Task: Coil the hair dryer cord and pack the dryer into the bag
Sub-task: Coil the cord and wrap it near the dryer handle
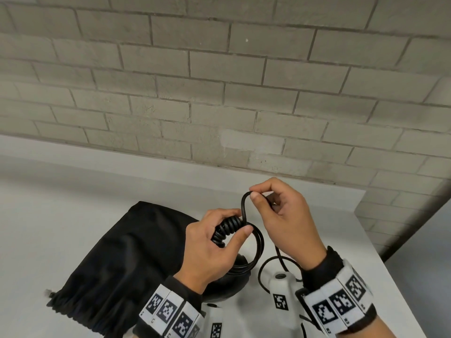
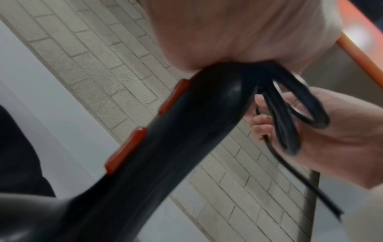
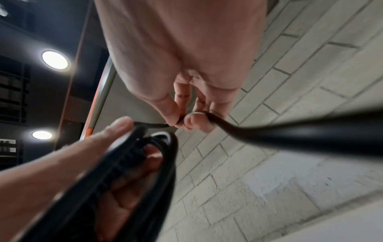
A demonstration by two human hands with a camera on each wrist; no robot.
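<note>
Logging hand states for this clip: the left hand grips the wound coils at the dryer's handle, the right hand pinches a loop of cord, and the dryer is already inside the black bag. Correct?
Not quite. The hair dryer is outside the black bag, which lies beside it on the table, as the head view shows. The left hand does grip the coils, and the right hand does pinch a loop of cord.

We see hair dryer (image 2: pixel 165 155) in smooth black plastic, slight gloss, with matt red buttons (image 2: pixel 126 149). Cord (image 1: pixel 246 211) looks like smooth black rubber, ribbed near handle. Bag (image 1: pixel 127 252): matt black cloth, gathered at drawstring end. Table (image 1: pixel 73 215) smooth, matt, pale grey. Wall (image 1: pixel 219 81): rough grey brick.
</note>
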